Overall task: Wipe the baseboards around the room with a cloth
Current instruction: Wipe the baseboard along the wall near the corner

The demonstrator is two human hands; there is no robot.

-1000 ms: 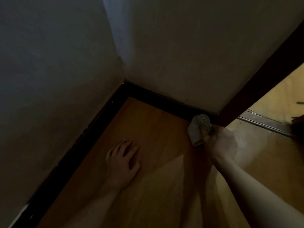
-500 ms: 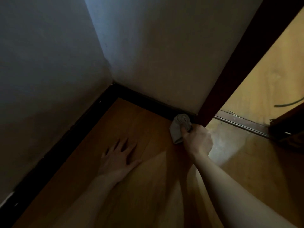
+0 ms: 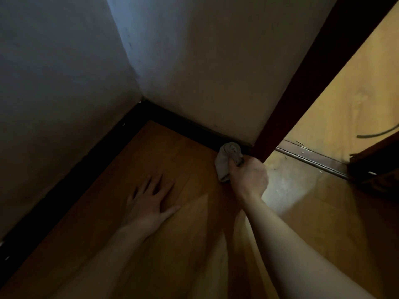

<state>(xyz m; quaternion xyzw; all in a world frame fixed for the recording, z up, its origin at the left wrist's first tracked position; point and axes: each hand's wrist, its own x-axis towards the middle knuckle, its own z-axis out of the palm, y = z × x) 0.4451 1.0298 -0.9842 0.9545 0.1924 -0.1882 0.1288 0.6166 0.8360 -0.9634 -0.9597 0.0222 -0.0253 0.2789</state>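
A dark baseboard [image 3: 183, 126] runs along the bottom of two pale walls that meet in a corner. My right hand [image 3: 248, 175] grips a bunched grey cloth [image 3: 228, 156] and presses it against the right end of the far baseboard, beside a dark red door frame [image 3: 302, 83]. My left hand [image 3: 151, 203] lies flat on the wooden floor [image 3: 172, 244], fingers spread and pointing towards the corner, holding nothing.
The left wall's baseboard [image 3: 64, 190] stretches back towards me. Right of the door frame a metal threshold strip [image 3: 313, 158] crosses a doorway onto a brighter wooden floor, where a dark cable [image 3: 377, 133] lies. Something dark stands at the right edge [image 3: 377, 167].
The view has swung to the right, so more of the doorway shows. The cloth stays pressed at the baseboard's right end by the door frame. My left hand stays flat on the floor.
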